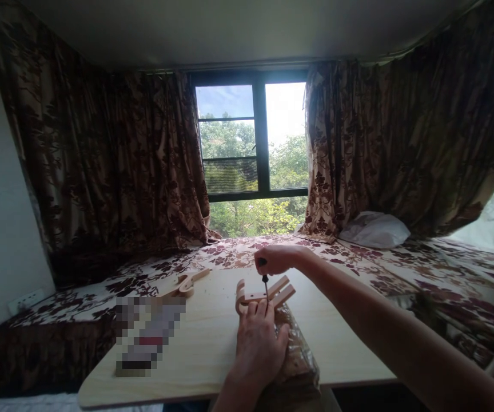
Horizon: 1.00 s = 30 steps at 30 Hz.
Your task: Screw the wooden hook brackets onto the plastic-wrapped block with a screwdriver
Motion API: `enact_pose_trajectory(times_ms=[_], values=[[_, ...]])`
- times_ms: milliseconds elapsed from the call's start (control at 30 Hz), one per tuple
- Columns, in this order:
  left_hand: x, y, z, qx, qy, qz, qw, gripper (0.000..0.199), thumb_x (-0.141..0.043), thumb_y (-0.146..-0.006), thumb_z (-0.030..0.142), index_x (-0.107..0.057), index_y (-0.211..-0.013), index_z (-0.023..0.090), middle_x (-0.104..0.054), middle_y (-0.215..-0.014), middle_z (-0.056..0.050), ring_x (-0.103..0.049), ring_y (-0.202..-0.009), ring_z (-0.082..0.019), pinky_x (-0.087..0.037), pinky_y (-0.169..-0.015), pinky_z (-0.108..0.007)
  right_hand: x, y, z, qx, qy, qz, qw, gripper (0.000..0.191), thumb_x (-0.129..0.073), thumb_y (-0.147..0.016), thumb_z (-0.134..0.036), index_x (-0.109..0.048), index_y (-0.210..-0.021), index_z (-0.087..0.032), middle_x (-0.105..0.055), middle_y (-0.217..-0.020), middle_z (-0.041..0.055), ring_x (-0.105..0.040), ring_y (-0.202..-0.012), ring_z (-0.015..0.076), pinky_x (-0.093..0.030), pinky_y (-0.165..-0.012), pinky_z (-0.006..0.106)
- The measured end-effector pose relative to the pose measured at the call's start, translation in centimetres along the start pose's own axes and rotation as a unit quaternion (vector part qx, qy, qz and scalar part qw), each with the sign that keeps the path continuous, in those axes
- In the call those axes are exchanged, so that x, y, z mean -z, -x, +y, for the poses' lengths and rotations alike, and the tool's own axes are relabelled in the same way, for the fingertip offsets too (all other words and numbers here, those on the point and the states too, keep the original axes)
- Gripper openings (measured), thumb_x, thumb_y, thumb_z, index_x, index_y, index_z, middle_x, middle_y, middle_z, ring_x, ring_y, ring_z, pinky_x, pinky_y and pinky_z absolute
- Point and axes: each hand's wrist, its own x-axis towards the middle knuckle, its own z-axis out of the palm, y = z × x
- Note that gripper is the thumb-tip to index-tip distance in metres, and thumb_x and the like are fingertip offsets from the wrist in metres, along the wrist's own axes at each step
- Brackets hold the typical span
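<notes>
My right hand (275, 260) is closed round the dark handle of a screwdriver (266, 280), whose shaft points down at a pale wooden piece. That wooden piece (253, 297) has a curved hook-like end at the left and two straight prongs at the right. Flat on it, and on a plastic-wrapped brown package (297, 355) underneath, lies my left hand (261, 337) with fingers stretched forward. The screwdriver's tip is hidden behind the left fingers, so I cannot tell what it touches.
Another curved wooden piece (187, 282) lies at the table's far left. Near it is a blurred-out item (150, 337). Behind the pale wooden table (199, 366) runs a flower-patterned window seat (230, 252) with a white pillow (374, 229). Curtains flank the window.
</notes>
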Motion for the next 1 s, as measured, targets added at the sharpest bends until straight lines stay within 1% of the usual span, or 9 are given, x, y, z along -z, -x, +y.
enact_pose_trajectory(times_ms=[100,200,300,400,500,767,1000], values=[[-0.1,0.0,0.0,-0.002,0.001,-0.001,1.0,0.047,-0.043,-0.086,0.038,-0.055,-0.124,0.015,-0.056,-0.126,-0.009,-0.042,-0.119,-0.027,-0.023,-0.109,-0.042,-0.8,-0.6,0.3,-0.025,0.01,0.021,0.999,0.028,-0.055,-0.092,-0.032,-0.057,-0.116,-0.017,-0.059,-0.115,0.0081,-0.06,-0.094,0.0206,-0.051,-0.079,0.041],[-0.1,0.0,0.0,-0.001,-0.002,-0.001,1.0,0.05,-0.043,-0.086,0.039,-0.053,-0.127,0.012,-0.055,-0.128,-0.01,-0.041,-0.12,-0.028,-0.024,-0.109,-0.041,-0.9,-0.9,0.4,-0.034,0.016,0.022,0.999,0.029,-0.055,-0.091,-0.032,-0.057,-0.116,-0.017,-0.059,-0.115,0.008,-0.061,-0.094,0.0206,-0.051,-0.078,0.041],[-0.1,-0.1,-0.1,-0.002,-0.005,-0.003,1.0,0.049,-0.043,-0.086,0.039,-0.055,-0.126,0.014,-0.055,-0.128,-0.009,-0.043,-0.118,-0.028,-0.025,-0.108,-0.041,-0.1,-0.6,0.2,-0.014,0.015,0.006,1.0,0.028,-0.055,-0.091,-0.032,-0.057,-0.114,-0.016,-0.06,-0.112,0.0075,-0.061,-0.091,0.0199,-0.052,-0.076,0.039],[0.0,-0.1,0.0,-0.001,-0.007,-0.003,1.0,0.049,-0.044,-0.086,0.039,-0.055,-0.125,0.014,-0.056,-0.127,-0.009,-0.043,-0.119,-0.028,-0.025,-0.108,-0.041,0.6,0.0,-0.1,0.012,0.013,-0.004,1.0,0.027,-0.056,-0.091,-0.031,-0.058,-0.113,-0.016,-0.06,-0.113,0.0073,-0.061,-0.093,0.0203,-0.052,-0.077,0.04],[0.0,-0.1,0.1,-0.002,-0.008,-0.001,1.0,0.05,-0.043,-0.086,0.039,-0.053,-0.127,0.012,-0.055,-0.129,-0.01,-0.041,-0.12,-0.028,-0.026,-0.108,-0.041,0.4,0.2,0.0,0.014,0.013,0.001,1.0,0.027,-0.056,-0.091,-0.031,-0.058,-0.113,-0.016,-0.06,-0.113,0.0075,-0.061,-0.094,0.0206,-0.051,-0.078,0.04],[0.0,-0.1,0.0,-0.008,-0.01,-0.001,1.0,0.048,-0.043,-0.086,0.038,-0.054,-0.125,0.012,-0.055,-0.129,-0.01,-0.041,-0.121,-0.028,-0.025,-0.108,-0.041,-1.4,-1.2,0.9,-0.042,0.02,0.062,0.997,0.028,-0.055,-0.092,-0.032,-0.057,-0.114,-0.017,-0.06,-0.114,0.0077,-0.061,-0.093,0.0203,-0.052,-0.077,0.04],[-0.2,-0.1,-0.1,0.001,-0.007,0.003,1.0,0.049,-0.043,-0.085,0.038,-0.054,-0.125,0.012,-0.055,-0.128,-0.011,-0.042,-0.119,-0.028,-0.027,-0.107,-0.041,-2.3,-1.7,-0.1,-0.06,0.05,0.126,0.989,0.029,-0.055,-0.091,-0.032,-0.056,-0.116,-0.017,-0.059,-0.114,0.0081,-0.061,-0.093,0.0204,-0.052,-0.078,0.041]])
